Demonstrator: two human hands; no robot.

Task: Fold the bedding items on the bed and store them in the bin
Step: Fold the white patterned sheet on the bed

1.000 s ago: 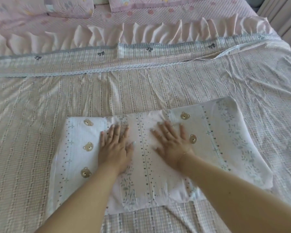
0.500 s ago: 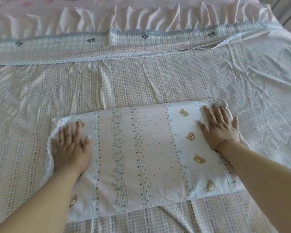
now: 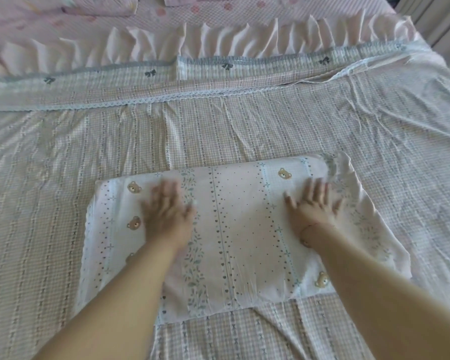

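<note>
The pillowcase (image 3: 234, 229), a folded rectangle printed with bears, hearts and leafy stripes, is lying flat on the near middle of the bed, on top of the checked sheet (image 3: 218, 126). Both hands are resting palm down on it with fingers straight and spread, holding nothing: the left hand (image 3: 166, 211) is sitting left of centre beside the leaf stripe, and the right hand (image 3: 313, 203) is lying near the far right corner, where a thin flap of fabric is sticking out past the folded edge. Both are blurring with motion. Half a second ago the hands were pressing at the two outer ends of the pillowcase; a second ago they were together at its middle. So they are sweeping out and now sliding back inward, and the surface between them is looking smoother than it did at first. That suggests the smoothing pass is nearly finished and the next fold, likely end over end, is coming due. The loose flap at the right may need tucking first, or the fold will come out uneven. Beyond, a ruffled quilt (image 3: 218, 48) is stretching across the bed, with pillows (image 3: 63, 6) behind it. No bin is showing, so storing is not yet done.
</note>
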